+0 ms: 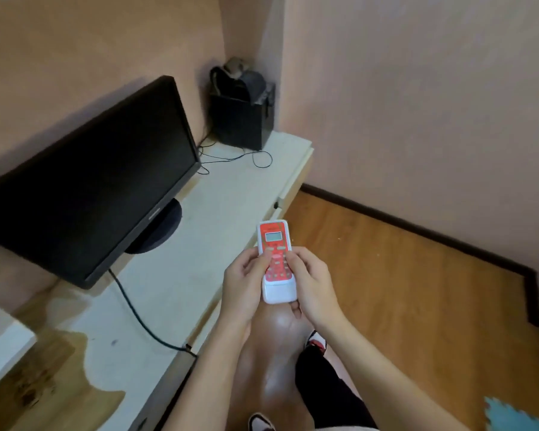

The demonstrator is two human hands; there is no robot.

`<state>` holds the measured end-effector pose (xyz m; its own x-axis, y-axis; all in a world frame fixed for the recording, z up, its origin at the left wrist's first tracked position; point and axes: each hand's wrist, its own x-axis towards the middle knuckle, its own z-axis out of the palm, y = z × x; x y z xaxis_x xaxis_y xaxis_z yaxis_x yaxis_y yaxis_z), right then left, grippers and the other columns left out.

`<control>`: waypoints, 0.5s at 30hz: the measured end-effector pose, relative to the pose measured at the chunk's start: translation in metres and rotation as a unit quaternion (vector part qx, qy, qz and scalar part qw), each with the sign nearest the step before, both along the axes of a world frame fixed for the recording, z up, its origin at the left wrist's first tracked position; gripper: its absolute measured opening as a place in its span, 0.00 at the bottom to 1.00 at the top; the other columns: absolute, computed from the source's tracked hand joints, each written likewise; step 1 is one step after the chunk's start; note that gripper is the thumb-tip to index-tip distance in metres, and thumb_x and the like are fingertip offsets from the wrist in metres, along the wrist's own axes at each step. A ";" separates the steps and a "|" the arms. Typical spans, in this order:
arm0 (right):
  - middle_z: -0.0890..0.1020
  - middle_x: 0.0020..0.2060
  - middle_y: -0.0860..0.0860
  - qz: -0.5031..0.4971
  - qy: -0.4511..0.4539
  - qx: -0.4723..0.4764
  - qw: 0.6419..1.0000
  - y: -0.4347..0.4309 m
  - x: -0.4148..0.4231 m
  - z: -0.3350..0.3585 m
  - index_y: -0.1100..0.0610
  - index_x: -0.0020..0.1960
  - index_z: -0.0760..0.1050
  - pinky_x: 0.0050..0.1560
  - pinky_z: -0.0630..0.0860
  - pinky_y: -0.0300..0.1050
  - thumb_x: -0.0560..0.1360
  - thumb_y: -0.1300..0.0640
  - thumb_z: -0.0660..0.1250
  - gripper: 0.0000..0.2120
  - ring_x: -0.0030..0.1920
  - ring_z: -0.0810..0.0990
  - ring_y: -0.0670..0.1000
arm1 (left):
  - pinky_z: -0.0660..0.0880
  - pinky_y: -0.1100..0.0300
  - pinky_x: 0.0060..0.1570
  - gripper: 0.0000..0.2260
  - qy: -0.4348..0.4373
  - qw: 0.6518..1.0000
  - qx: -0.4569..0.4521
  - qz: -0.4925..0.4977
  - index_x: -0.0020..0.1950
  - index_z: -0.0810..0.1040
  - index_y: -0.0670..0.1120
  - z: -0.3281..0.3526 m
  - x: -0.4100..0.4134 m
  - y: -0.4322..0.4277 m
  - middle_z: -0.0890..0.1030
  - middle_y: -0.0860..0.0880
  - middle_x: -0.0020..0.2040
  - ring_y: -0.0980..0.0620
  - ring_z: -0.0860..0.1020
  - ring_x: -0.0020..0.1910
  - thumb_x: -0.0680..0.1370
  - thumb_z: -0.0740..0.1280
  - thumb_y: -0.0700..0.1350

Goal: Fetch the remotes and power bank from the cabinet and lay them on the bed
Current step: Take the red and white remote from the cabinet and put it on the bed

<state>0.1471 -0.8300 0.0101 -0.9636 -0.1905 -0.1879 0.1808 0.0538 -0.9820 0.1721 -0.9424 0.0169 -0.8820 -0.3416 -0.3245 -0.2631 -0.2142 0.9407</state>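
A white remote [276,262] with a red face and a small grey screen is held upright in front of me, just off the front edge of the pale cabinet [175,287]. My left hand [243,287] grips its left side with the thumb on the buttons. My right hand [311,284] grips its right side, thumb also on the face. No other remote and no power bank shows in this view.
A black monitor [84,181] stands on the cabinet top, its cable [137,315] trailing over the front edge. A black box with cloth on it [241,113] sits in the far corner. Wooden floor [402,290] lies to the right; my legs and shoes [318,340] are below.
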 end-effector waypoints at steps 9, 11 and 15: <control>0.80 0.34 0.51 -0.133 -0.005 0.001 0.991 0.116 -0.050 -0.001 0.54 0.52 0.79 0.18 0.67 0.39 0.83 0.54 0.59 0.10 0.22 0.75 0.44 | 0.83 0.61 0.43 0.03 0.016 0.988 -0.033 -0.150 0.52 0.81 0.55 -0.005 -0.088 0.112 0.86 0.57 0.45 0.56 0.85 0.45 0.79 0.69 0.47; 0.80 0.34 0.51 -0.160 -0.002 0.000 0.987 0.148 -0.070 -0.004 0.56 0.53 0.78 0.18 0.66 0.38 0.83 0.54 0.59 0.10 0.22 0.76 0.43 | 0.82 0.64 0.41 0.03 0.016 0.982 -0.040 -0.181 0.51 0.80 0.55 -0.007 -0.116 0.145 0.86 0.60 0.43 0.58 0.85 0.44 0.80 0.69 0.47; 0.81 0.37 0.51 -0.207 0.008 0.014 0.978 0.223 -0.116 -0.012 0.56 0.55 0.78 0.19 0.68 0.36 0.82 0.51 0.60 0.12 0.24 0.78 0.42 | 0.81 0.66 0.40 0.03 0.021 0.969 -0.060 -0.237 0.50 0.79 0.55 -0.006 -0.173 0.221 0.85 0.64 0.43 0.61 0.84 0.44 0.80 0.68 0.47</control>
